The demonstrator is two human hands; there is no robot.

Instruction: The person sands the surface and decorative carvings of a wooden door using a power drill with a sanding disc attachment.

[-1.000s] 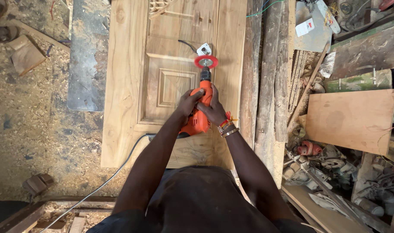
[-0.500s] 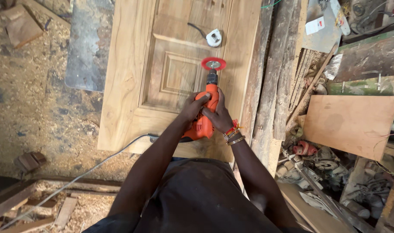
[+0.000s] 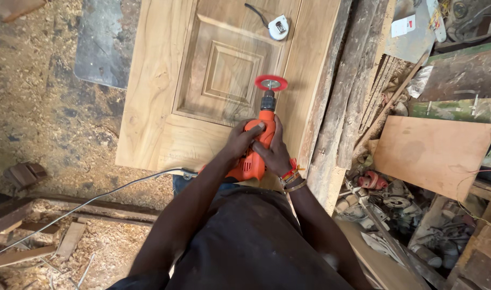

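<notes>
Both your hands are wrapped tight round the orange electric drill (image 3: 254,147): your left hand (image 3: 239,140) clasps the body from its left side, and your right hand (image 3: 275,151), with bracelets at the wrist, clasps it from the right, so each grip is closed on the tool. Just ahead of your grip the chuck carries a red round sanding disc (image 3: 270,82), which sits flat on the right-hand stile of the pale wooden panelled door (image 3: 154,96) lying beneath the drill. Behind your left grip a grey power cable (image 3: 95,197) trails off over the sawdust-strewn floor. Farther ahead of the disc, on the same door, lies a white tape measure (image 3: 278,27). Well to the right of your grip a plywood sheet (image 3: 433,153) rests among scrap timber and tools.
</notes>
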